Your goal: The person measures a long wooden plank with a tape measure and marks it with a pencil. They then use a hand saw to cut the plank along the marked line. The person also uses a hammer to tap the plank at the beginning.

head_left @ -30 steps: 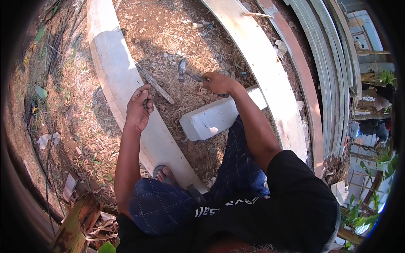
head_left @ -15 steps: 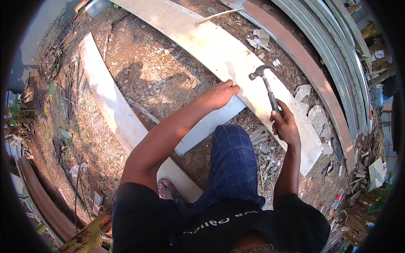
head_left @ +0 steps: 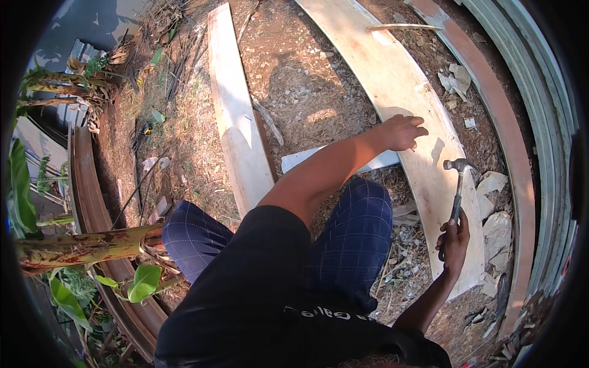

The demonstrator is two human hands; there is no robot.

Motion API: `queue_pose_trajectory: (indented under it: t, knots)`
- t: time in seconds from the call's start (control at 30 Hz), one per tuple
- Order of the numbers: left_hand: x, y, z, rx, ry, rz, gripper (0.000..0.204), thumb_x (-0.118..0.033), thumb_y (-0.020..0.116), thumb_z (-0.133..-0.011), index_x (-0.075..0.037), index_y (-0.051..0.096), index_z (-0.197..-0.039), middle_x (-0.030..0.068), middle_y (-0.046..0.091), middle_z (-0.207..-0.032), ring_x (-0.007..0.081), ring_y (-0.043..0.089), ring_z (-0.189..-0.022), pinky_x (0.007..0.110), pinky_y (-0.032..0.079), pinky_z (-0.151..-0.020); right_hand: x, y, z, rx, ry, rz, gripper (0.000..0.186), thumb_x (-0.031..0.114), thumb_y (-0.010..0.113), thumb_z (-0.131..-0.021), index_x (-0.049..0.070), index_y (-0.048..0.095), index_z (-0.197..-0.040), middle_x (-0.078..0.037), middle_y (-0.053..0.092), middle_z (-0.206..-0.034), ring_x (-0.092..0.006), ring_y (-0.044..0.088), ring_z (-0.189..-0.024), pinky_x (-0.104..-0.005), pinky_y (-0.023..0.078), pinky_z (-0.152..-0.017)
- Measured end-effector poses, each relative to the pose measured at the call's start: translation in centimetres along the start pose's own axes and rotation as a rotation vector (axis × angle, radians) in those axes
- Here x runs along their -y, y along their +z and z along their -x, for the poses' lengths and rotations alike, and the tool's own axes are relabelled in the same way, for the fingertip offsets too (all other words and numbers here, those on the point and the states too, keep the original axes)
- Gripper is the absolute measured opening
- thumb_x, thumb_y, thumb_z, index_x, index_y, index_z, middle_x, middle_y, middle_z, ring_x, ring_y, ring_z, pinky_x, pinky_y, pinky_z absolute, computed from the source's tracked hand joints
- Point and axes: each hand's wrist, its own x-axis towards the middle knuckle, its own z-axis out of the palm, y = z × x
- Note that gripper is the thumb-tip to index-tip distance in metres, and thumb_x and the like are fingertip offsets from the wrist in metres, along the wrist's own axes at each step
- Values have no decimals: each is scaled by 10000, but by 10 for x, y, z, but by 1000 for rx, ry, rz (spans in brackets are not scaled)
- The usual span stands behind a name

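A claw hammer (head_left: 458,195) with a dark grip is upheld in my right hand (head_left: 455,236), its fingers wrapped round the lower handle. Its metal head is raised above the long pale wooden board (head_left: 423,178), casting a shadow on the wood. My left hand (head_left: 405,132) is over the same board, farther up, with its fingers apart and nothing visible in them. Under the board's left edge, near my left wrist, lies a whitish crosspiece (head_left: 379,161), partly covered by my left forearm.
Another pale board (head_left: 236,132) lies to the left. A thin wood strip (head_left: 402,27) rests across the far end of the long board. Rightward are a reddish-brown plank (head_left: 512,141), stacked grey sheets (head_left: 549,122) and crumpled paper (head_left: 496,233). A banana stem (head_left: 92,248) juts in at left.
My view has swung left. My left hand has gone from fingers bunched at the board's edge to fingers spread over the board. The hammer stays in my right hand.
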Motion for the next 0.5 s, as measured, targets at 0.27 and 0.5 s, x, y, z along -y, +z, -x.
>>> queue_pose_trajectory:
  t: [0.27,0.5]
  knots:
    - [58,-221,154,123,-306,-376,442,-195,572,-996,-149,532,-1434,144,581,-1421,350,587,-1268,466,477,-1078,56,13,-24,144,-247,-138,630,320,632,-1024,28,394,-1529,-56,596,-828,-82,534,-525,-251,437,-436]
    - [129,-286,327,47,-598,-517,401,-149,558,-1008,-186,569,-1407,96,618,-1390,317,623,-1215,448,518,-1015,129,64,-3,99,-489,-312,724,326,690,-990,12,344,-1544,-50,573,-858,-77,534,-527,-219,426,-428]
